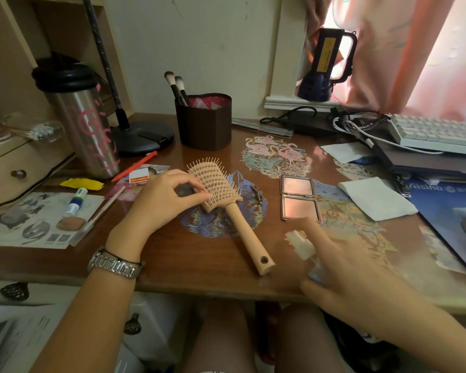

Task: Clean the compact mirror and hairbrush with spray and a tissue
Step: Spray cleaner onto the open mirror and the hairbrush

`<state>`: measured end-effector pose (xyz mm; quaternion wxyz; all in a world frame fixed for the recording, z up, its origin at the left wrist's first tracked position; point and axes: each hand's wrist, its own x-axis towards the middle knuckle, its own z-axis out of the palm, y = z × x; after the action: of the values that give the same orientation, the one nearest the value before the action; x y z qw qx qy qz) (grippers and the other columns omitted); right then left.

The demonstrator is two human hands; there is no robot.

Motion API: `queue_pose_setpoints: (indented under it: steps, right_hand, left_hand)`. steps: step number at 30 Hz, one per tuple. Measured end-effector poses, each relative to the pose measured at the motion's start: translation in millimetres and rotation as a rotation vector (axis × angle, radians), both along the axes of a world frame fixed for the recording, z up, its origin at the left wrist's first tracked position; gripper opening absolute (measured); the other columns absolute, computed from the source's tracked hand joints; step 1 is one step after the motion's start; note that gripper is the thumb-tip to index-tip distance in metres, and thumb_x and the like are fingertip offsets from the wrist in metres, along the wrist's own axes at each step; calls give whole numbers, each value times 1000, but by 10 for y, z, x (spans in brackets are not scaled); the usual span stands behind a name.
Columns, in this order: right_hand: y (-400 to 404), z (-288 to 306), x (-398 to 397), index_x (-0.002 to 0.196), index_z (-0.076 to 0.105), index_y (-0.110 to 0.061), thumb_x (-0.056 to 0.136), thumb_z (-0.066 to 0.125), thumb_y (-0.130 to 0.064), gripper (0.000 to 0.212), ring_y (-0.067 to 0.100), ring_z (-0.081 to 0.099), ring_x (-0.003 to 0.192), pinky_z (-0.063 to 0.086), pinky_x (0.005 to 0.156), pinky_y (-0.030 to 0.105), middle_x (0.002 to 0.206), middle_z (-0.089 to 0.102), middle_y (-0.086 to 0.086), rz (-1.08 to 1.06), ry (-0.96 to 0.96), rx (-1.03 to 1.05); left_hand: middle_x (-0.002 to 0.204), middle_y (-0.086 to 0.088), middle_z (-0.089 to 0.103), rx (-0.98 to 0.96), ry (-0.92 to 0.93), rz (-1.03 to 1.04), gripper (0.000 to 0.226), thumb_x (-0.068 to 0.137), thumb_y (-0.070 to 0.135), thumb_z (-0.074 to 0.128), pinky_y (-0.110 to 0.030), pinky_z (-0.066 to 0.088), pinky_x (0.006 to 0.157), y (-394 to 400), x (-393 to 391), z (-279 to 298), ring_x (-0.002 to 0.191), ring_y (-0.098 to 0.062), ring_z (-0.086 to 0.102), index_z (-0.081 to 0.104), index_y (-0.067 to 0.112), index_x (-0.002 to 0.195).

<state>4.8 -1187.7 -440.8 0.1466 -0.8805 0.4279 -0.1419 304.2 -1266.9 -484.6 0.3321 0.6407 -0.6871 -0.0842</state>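
The hairbrush (pixel 226 200) lies bristles-up on the counter (pixel 172 254). The left hand (pixel 162 200) pinches its head at the left edge. Right of the hairbrush, the open compact mirror (pixel 299 197) lies flat, the tissue (pixel 377 197) beyond it. The blurred right hand (pixel 342 267) grips a spray bottle (pixel 304 251) near the hairbrush handle.

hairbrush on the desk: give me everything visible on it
The hairbrush is a pale tan vented paddle brush, plastic or wood by its look, with rows of thin pins pointing up. It lies flat on the wooden desk, head away from the person, handle angled toward the near edge, with a round hole at its end. The left hand touches the head's left edge with thumb and fingertips. The open compact mirror lies to its right, apart from it.
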Motion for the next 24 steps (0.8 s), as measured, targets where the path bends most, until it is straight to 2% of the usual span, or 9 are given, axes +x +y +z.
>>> queue_pose_setpoints:
  steps: [3,6,9,12,16,18,20,22,24]
  right_hand:
    - [22,-15,-22,95,15,-54,78,58,-24,56,13,51,71,43,64,31,71,47,-19,-15,-11,23]
    - [31,-29,-50,103,19,-45,76,59,-24,53,21,53,72,45,64,39,75,54,-11,-20,-49,12]
    - [21,-42,-77,98,17,-52,75,60,-24,55,16,51,70,44,61,34,72,52,-12,-11,-53,5]
    - [-23,-13,-115,109,21,-53,75,60,-26,59,13,54,71,48,66,37,75,58,-7,-9,-73,-2]
    - [-207,207,-235,113,25,-50,79,64,-24,58,13,59,62,48,57,26,68,61,6,-66,-220,-86]
    - [-370,369,-294,116,26,-45,80,63,-18,58,17,61,53,53,55,34,70,62,10,-105,-326,-127]
    - [-585,512,-333,119,23,-44,83,57,-13,58,26,61,59,54,59,45,76,60,8,-142,-407,-125]
    - [-863,599,-361,119,19,-45,87,51,-9,58,28,59,67,52,64,40,81,56,5,-159,-447,-146]
    - [-1169,613,-377,125,17,-41,90,51,-11,57,22,60,72,50,67,33,82,54,-2,-185,-465,-192]
  left_hand:
    - [108,12,62,-3,8,-8,29,73,49,69,-27,42,86,14,1,10,103,-6,54,71,30,95]
    - [108,11,63,-3,7,-9,29,73,48,69,-26,41,85,23,-2,20,103,-5,54,71,29,95]
    - [109,12,62,1,-5,-3,28,73,48,69,-23,38,82,23,-11,22,103,-4,53,70,30,95]
    - [108,14,61,10,-7,-6,28,72,50,68,-19,37,77,15,-6,20,101,-2,52,70,32,94]
    - [106,17,60,23,-22,4,31,69,55,66,-23,38,80,-10,11,10,100,-1,51,69,35,93]
    - [107,19,58,40,-43,5,39,65,63,60,-27,40,83,-15,16,12,103,-2,51,67,38,93]
    - [107,21,56,58,-66,1,47,59,71,50,-30,41,87,-15,20,24,103,-1,49,64,42,93]
    - [107,23,55,65,-78,3,44,59,71,49,-31,40,90,-17,13,31,104,1,47,61,44,92]
    - [110,20,56,59,-81,3,30,66,61,58,-28,37,90,-17,-6,40,105,1,46,58,46,92]
